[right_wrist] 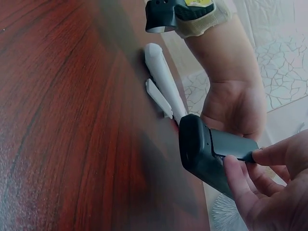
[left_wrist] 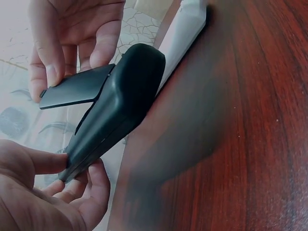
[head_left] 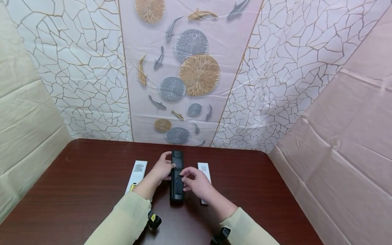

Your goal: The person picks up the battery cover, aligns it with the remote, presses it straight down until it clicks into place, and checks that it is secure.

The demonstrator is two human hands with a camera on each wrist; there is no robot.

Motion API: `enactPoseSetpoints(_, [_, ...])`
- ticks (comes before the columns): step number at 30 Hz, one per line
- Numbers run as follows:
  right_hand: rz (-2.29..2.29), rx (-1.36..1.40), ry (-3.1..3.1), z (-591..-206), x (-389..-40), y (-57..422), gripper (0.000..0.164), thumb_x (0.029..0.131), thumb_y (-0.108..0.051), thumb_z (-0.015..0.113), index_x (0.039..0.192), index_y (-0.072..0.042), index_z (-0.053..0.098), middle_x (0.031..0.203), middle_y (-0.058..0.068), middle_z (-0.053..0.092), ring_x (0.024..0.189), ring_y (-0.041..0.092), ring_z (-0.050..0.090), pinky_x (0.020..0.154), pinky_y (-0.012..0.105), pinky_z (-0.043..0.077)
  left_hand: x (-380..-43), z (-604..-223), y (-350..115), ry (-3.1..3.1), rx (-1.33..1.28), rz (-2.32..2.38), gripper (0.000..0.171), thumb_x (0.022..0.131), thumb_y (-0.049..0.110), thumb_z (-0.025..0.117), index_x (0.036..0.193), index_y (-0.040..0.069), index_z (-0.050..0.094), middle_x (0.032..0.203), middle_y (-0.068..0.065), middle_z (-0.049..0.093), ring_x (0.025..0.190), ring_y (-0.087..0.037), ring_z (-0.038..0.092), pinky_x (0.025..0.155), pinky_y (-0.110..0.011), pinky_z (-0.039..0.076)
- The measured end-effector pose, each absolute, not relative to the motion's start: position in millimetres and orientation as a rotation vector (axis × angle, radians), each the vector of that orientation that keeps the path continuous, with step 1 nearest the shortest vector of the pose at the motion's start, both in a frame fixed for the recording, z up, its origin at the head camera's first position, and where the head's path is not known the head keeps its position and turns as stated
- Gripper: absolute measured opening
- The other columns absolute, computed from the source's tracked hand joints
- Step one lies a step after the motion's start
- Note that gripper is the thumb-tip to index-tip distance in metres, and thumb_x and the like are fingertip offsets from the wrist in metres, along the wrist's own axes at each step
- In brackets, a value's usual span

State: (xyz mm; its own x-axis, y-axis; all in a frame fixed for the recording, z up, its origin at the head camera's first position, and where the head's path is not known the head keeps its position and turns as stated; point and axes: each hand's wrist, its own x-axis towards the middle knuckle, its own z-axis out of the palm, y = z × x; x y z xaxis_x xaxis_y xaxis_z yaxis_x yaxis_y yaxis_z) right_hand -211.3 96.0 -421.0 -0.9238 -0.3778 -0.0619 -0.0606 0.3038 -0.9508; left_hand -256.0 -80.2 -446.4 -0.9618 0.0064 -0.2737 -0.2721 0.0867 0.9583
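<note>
While the left hand [head_left: 161, 169] is gripping the black remote [head_left: 177, 170] over the table [head_left: 260, 197], probably to steady it, the right hand [head_left: 196, 182] is pinching the battery cover [left_wrist: 79, 86] by its free end, likely for leverage.

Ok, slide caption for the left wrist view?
Left hand grips the black device while the right hand pinches its raised cover.
</note>
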Motion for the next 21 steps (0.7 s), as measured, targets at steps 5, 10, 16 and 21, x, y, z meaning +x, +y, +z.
enactPoseSetpoints(5, [-1.634, -0.396, 2.302, -418.4, -210.2, 95.4, 0.016, 0.097, 0.004, 0.056, 0.112, 0.003, 0.062, 0.095, 0.014, 0.056, 0.077, 0.027, 0.064, 0.076, 0.053, 0.058, -255.3, -445.1, -79.7, 2.157, -0.261, 1.967, 0.057, 0.103, 0.011, 0.051, 0.154, 0.020, 0.026, 0.138, -0.021, 0.047, 0.106, -0.034, 0.060, 0.067, -0.040, 0.057])
enactPoseSetpoints(10, [-1.640, -0.408, 2.298, -423.6, -211.3, 96.8, 0.016, 0.098, 0.000, 0.058, 0.113, -0.001, 0.063, 0.096, 0.011, 0.057, 0.077, 0.023, 0.063, 0.074, 0.051, 0.059, -254.5, -443.8, -78.8, 2.158, -0.253, 1.964, 0.057, 0.103, 0.011, 0.051, 0.153, 0.021, 0.027, 0.138, -0.021, 0.047, 0.104, -0.034, 0.061, 0.067, -0.041, 0.056])
enactPoseSetpoints(16, [-1.641, -0.402, 2.295, -429.8, -214.2, 98.3, 0.015, 0.097, -0.002, 0.059, 0.112, -0.001, 0.064, 0.097, 0.012, 0.058, 0.077, 0.020, 0.064, 0.073, 0.049, 0.059, -252.7, -443.2, -77.4, 2.173, -0.253, 1.954, 0.056, 0.103, 0.011, 0.051, 0.153, 0.021, 0.027, 0.138, -0.021, 0.047, 0.106, -0.034, 0.061, 0.067, -0.041, 0.056])
enactPoseSetpoints(21, [-1.609, -0.412, 2.350, -432.4, -215.5, 98.3, 0.016, 0.097, -0.004, 0.061, 0.112, -0.002, 0.066, 0.093, 0.010, 0.058, 0.076, 0.022, 0.062, 0.069, 0.045, 0.060, -251.6, -441.4, -76.2, 2.163, -0.252, 1.956, 0.056, 0.103, 0.012, 0.051, 0.153, 0.021, 0.027, 0.138, -0.021, 0.048, 0.106, -0.033, 0.061, 0.067, -0.040, 0.056])
